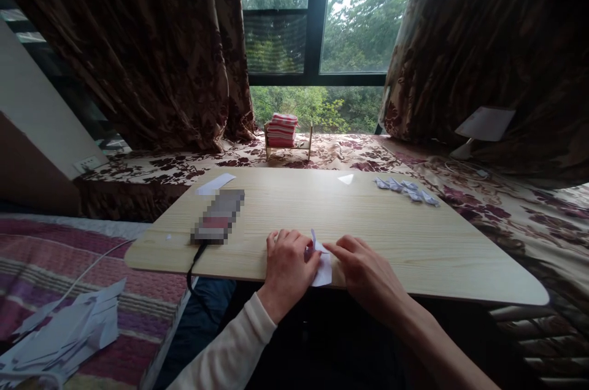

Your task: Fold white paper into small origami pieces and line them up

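Observation:
A small piece of folded white paper (323, 270) stands near the front edge of the table, with one thin point sticking up. My left hand (291, 264) pinches it from the left, thumb against the paper and fingers curled over its far side. From the right, my right hand (368, 270) meets the paper with its index fingertip; the other fingers are bent and the thumb is mostly hidden. Several small folded paper pieces (411, 189) lie at the table's back right. A white paper triangle (346, 179) rests near the back edge, and a paper strip (216, 184) at the back left.
A blurred-out device (219, 216) with a black cable lies on the left of the pale wooden table (442, 249). Cut paper strips (69, 332) are heaped on the bed at left. Beyond are a small rack of striped cloths (282, 130) and a white lamp (485, 123).

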### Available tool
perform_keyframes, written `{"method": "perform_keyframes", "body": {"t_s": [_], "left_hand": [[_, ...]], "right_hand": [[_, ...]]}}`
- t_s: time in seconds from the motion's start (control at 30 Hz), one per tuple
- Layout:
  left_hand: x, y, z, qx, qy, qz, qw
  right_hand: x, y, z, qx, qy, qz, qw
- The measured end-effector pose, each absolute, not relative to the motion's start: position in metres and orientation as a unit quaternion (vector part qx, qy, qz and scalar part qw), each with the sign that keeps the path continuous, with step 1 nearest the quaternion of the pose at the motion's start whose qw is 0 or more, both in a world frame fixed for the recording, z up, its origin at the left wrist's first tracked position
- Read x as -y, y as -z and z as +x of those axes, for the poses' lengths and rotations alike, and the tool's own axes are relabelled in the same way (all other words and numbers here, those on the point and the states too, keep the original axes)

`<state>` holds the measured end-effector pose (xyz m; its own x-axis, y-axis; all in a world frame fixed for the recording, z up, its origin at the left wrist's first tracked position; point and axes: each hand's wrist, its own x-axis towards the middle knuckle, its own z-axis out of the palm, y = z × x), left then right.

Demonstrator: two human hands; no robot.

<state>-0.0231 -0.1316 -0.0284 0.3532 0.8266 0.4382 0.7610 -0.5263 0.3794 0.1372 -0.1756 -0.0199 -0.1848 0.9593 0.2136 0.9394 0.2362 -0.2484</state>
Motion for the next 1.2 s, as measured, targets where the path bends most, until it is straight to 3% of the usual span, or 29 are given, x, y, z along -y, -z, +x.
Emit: {"method": "perform_keyframes", "body": {"t_s": [0.2, 0.93, 1.2], "left_hand": [[0.129, 0.028, -0.017, -0.496, -0.277, 0.822, 0.045], [0.128, 0.035, -0.017, -0.493, -0.292, 0.819, 0.019], [0.129, 0.036, -0.017, -0.495, -0.297, 0.817, 0.018]], "right_hand": [[0.166, 0.007, 0.136, 0.772, -0.006, -0.610, 0.179], [0.150, -0.004, 0.129, 0.821, 0.102, -0.552, 0.103], [0.146, -0.007, 0.128, 0.825, 0.074, -0.550, 0.105]]}}
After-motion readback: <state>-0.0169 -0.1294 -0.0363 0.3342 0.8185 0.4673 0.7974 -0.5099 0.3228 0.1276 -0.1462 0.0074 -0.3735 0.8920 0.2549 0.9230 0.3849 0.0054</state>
